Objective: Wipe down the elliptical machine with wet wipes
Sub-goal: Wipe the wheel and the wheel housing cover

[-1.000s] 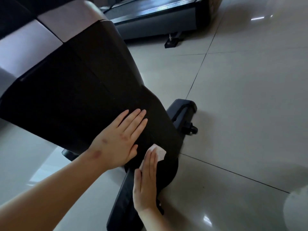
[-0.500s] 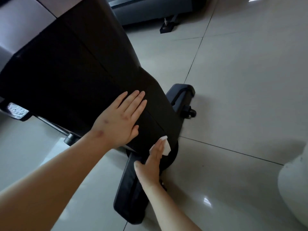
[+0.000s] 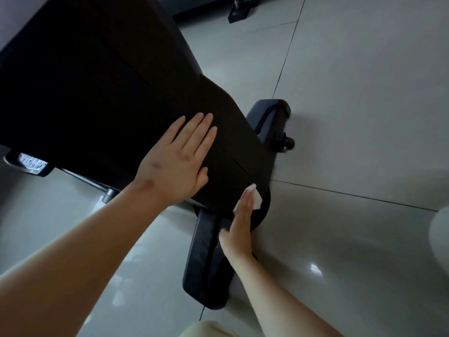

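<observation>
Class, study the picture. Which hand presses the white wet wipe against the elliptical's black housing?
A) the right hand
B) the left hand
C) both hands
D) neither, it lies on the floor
A: the right hand lies with straight fingers on the wet wipe low on the black housing; the left hand rests flat higher up, without a wipe.

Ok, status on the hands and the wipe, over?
Left hand flat on black housing, open. Right hand pressing wet wipe against its lower edge, fingers straight. Nothing blocking.
</observation>
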